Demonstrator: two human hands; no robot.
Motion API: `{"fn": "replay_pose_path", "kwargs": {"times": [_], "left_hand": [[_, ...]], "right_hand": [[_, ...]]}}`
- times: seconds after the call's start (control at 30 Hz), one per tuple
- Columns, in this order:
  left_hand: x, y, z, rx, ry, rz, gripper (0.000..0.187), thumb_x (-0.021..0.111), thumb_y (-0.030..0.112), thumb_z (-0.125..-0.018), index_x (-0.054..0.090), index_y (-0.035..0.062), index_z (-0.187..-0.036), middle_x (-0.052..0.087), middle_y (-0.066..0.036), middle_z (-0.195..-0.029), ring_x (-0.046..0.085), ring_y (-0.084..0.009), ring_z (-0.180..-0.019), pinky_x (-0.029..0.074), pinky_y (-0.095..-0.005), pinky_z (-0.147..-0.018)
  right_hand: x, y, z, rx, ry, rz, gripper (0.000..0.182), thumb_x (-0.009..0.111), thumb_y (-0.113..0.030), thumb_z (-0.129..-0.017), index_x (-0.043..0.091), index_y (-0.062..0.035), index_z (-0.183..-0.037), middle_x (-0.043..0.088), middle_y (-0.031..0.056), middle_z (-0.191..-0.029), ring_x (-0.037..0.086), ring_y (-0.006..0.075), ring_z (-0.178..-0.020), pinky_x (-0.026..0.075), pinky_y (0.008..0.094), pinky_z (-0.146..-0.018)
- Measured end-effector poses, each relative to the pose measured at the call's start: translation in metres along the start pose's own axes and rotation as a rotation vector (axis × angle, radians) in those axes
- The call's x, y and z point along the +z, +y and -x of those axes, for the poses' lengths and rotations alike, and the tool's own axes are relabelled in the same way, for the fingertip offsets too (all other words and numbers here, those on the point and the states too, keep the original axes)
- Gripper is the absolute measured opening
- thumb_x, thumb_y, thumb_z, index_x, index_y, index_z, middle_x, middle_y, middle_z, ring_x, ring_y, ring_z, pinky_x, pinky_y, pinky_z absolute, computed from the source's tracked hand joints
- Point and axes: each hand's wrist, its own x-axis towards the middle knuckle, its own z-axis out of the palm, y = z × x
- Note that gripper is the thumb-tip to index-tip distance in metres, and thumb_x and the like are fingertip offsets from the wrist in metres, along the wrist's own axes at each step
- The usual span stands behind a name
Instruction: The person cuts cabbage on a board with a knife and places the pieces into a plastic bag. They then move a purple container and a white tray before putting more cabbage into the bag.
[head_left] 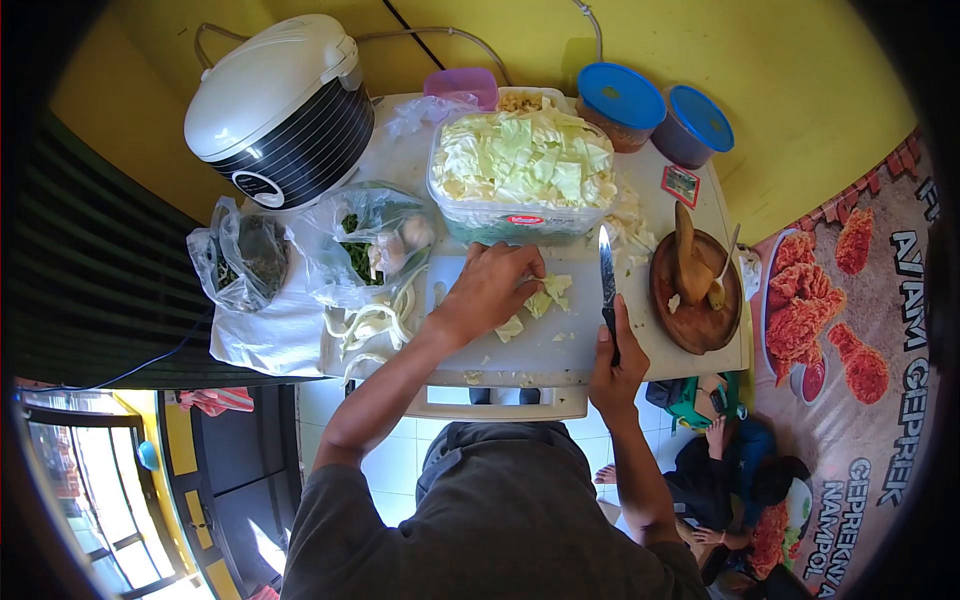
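Observation:
My right hand [618, 362] grips a knife [608, 278] by its dark handle, with the blade pointing up and away from me. To its left, my left hand [492, 285] is curled over the white cutting board [570, 335], its fingers closed on small pieces of cabbage [545, 296]. Just beyond both hands stands a clear plastic tub [515, 222] heaped with chopped cabbage [530, 155]. Pale cabbage strips [372, 328] lie left of my left forearm.
A rice cooker [280, 110] and plastic bags [370, 240] of greens occupy the left. At right rests a stone-like mortar [705, 315] with a wooden pestle [688, 255]. Blue-lidded tubs [622, 95] stand behind. Another person [735, 490] sits on the floor at right.

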Motion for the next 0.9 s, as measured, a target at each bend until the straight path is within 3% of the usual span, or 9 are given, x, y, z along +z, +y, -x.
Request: {"fn": "replay_pose_path", "kwargs": {"times": [0.13, 0.23, 0.3, 0.4, 0.6, 0.7, 0.8, 0.87, 0.9], "left_hand": [[0.003, 0.008, -0.006, 0.001, 0.000, 0.045, 0.020, 0.078, 0.017, -0.092, 0.074, 0.0102, -0.110, 0.076, -0.006, -0.100, 0.071, -0.0282, -0.100, 0.040, -0.0428, -0.102], [0.013, 0.012, -0.010, 0.018, -0.029, -0.084, 0.024, 0.078, 0.018, -0.090, 0.074, 0.0099, -0.112, 0.077, -0.009, -0.100, 0.071, -0.0286, -0.100, 0.038, -0.0432, -0.104], [0.016, 0.017, -0.010, 0.050, -0.020, -0.237, 0.027, 0.079, 0.018, -0.089, 0.076, 0.0104, -0.115, 0.077, -0.010, -0.099, 0.072, -0.0293, -0.101, 0.037, -0.0430, -0.106], [0.020, 0.014, -0.010, 0.152, 0.091, -0.227, 0.032, 0.080, 0.016, -0.087, 0.078, 0.0111, -0.118, 0.078, -0.013, -0.097, 0.072, -0.0322, -0.100, 0.042, -0.0432, -0.102], [-0.006, 0.033, -0.012, 0.026, -0.101, 0.176, 0.027, 0.083, 0.016, -0.086, 0.080, 0.0056, -0.111, 0.078, -0.017, -0.095, 0.075, -0.0296, -0.080, 0.057, -0.0391, -0.074], [-0.032, 0.055, -0.011, 0.176, 0.080, 0.196, 0.024, 0.083, 0.018, -0.089, 0.080, 0.0030, -0.108, 0.078, -0.018, -0.095, 0.076, -0.0275, -0.076, 0.057, -0.0374, -0.070], [-0.062, 0.065, -0.032, 0.335, 0.356, 0.253, 0.029, 0.081, 0.018, -0.092, 0.078, 0.0045, -0.117, 0.078, -0.016, -0.092, 0.075, -0.0272, -0.076, 0.057, -0.0361, -0.073], [-0.100, 0.088, -0.045, 0.053, 0.262, 0.233, 0.033, 0.080, 0.019, -0.093, 0.074, 0.0062, -0.124, 0.078, -0.015, -0.096, 0.075, -0.0272, -0.078, 0.056, -0.0359, -0.075], [-0.102, 0.080, -0.060, 0.142, 0.322, 0.152, 0.035, 0.080, 0.020, -0.094, 0.073, 0.0076, -0.126, 0.078, -0.014, -0.097, 0.074, -0.0273, -0.081, 0.055, -0.0380, -0.078]], "right_hand": [[0.000, -0.001, 0.001, 0.012, -0.003, -0.008, 0.049, 0.055, -0.004, -0.105, 0.052, 0.0022, -0.153, 0.074, 0.0210, -0.117, 0.065, 0.0142, -0.087, 0.053, 0.0295, -0.081], [0.002, -0.001, 0.000, -0.022, 0.034, -0.002, 0.047, 0.057, -0.001, -0.103, 0.055, 0.0031, -0.149, 0.073, 0.0214, -0.102, 0.070, 0.0219, -0.080, 0.055, 0.0315, -0.075], [0.002, 0.000, 0.001, -0.020, 0.026, 0.003, 0.046, 0.057, -0.001, -0.103, 0.055, 0.0032, -0.149, 0.073, 0.0223, -0.104, 0.072, 0.0227, -0.084, 0.055, 0.0319, -0.077], [0.002, 0.000, 0.000, -0.030, 0.035, 0.009, 0.046, 0.057, -0.001, -0.103, 0.055, 0.0032, -0.149, 0.074, 0.0230, -0.107, 0.073, 0.0238, -0.088, 0.056, 0.0325, -0.080], [0.003, -0.001, -0.001, -0.041, 0.051, -0.005, 0.046, 0.057, -0.001, -0.103, 0.055, 0.0024, -0.149, 0.074, 0.0228, -0.108, 0.073, 0.0237, -0.089, 0.056, 0.0324, -0.081], [0.003, -0.001, 0.001, -0.022, 0.047, -0.016, 0.046, 0.057, -0.001, -0.103, 0.055, 0.0020, -0.149, 0.073, 0.0223, -0.105, 0.072, 0.0224, -0.086, 0.055, 0.0318, -0.080], [0.004, 0.002, 0.001, -0.034, 0.055, -0.011, 0.047, 0.058, -0.001, -0.103, 0.055, 0.0020, -0.150, 0.073, 0.0216, -0.102, 0.070, 0.0212, -0.083, 0.054, 0.0311, -0.077], [0.004, 0.002, 0.001, -0.044, 0.057, -0.007, 0.047, 0.058, -0.002, -0.103, 0.055, 0.0021, -0.150, 0.073, 0.0212, -0.101, 0.070, 0.0210, -0.082, 0.054, 0.0309, -0.076], [0.003, 0.002, 0.002, -0.040, 0.050, -0.007, 0.047, 0.058, -0.001, -0.103, 0.054, 0.0022, -0.150, 0.073, 0.0212, -0.101, 0.070, 0.0211, -0.082, 0.054, 0.0309, -0.076]]}}
